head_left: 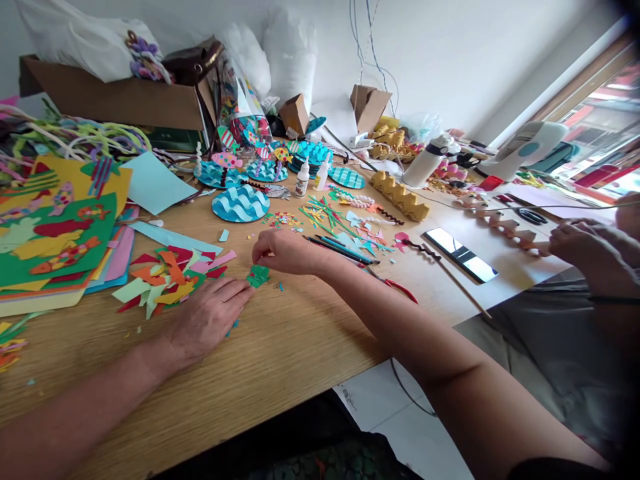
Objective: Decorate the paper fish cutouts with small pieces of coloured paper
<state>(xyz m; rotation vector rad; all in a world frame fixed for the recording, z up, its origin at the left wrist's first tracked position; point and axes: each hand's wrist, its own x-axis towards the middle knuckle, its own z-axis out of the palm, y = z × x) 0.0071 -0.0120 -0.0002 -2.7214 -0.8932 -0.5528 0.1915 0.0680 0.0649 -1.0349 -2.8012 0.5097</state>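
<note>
My left hand [207, 319] lies flat on the wooden table, fingers stretched out together, their tips at the edge of a small green paper piece [258, 275]. Over the far side of that piece bends my right hand [287, 253], its fingers curled into a pinch; what is between them, if anything, is hidden. Orange, red, yellow and pale green paper scraps [170, 277] are heaped just beyond my left hand. Behind my right hand are several pencils [343, 248], and red-handled scissors [400, 289] rest partly behind my forearm.
Glue bottles [302, 180] stand near a blue wavy paper disc [240, 204]. Stacked coloured paper [55, 247] covers the left side. A phone [460, 255] and a thin stick [465, 290] lie to the right, close to another person's hands [590, 243]. An egg-carton strip [400, 196] lies farther back.
</note>
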